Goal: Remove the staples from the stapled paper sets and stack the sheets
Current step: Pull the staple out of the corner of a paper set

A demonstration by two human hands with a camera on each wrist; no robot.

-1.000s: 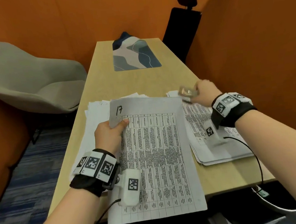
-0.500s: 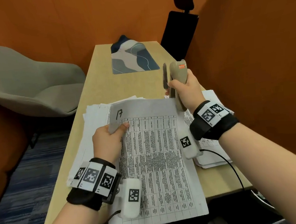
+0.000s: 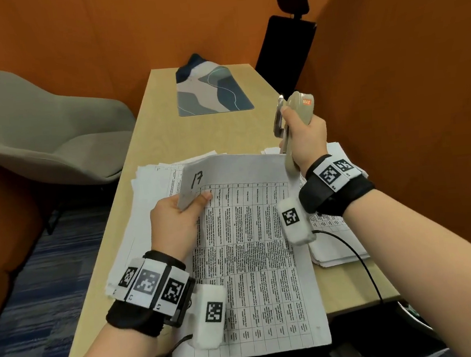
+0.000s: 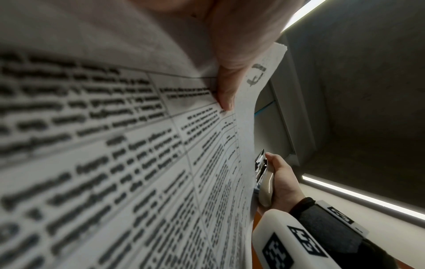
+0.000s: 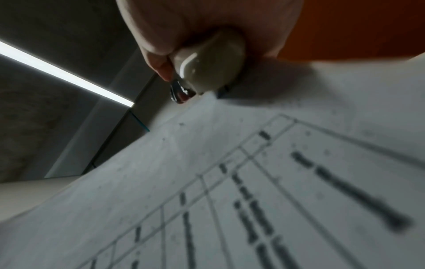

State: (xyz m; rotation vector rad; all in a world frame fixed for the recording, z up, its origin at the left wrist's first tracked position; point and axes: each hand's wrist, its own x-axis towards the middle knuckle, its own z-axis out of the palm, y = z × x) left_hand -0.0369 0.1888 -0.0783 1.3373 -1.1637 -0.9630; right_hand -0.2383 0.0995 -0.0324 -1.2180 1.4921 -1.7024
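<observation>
A printed paper set [image 3: 253, 249] marked "17" lies tilted over the table's near edge. My left hand [image 3: 175, 222] pinches its top left corner, thumb [image 4: 226, 87] on the printed face. My right hand [image 3: 308, 138] grips a beige stapler [image 3: 294, 114] upright, red label at the top. The stapler's lower end meets the set's top right corner. In the right wrist view the metal tip of the stapler [image 5: 211, 69] sits at the edge of the paper set [image 5: 230, 182]. No staple is visible in any view.
A loose pile of sheets [image 3: 154, 192] lies under the set on the left. Another paper stack [image 3: 340, 243] sits on the right. A patterned mat [image 3: 211, 93] lies at the far end of the table [image 3: 144, 147]. A grey chair [image 3: 43, 134] stands left, and an orange wall [image 3: 409, 102] is close on the right.
My right hand took the stapler from the right stack, raised it upright and brought it to the set's top right corner. The left hand kept its pinch on the paper.
</observation>
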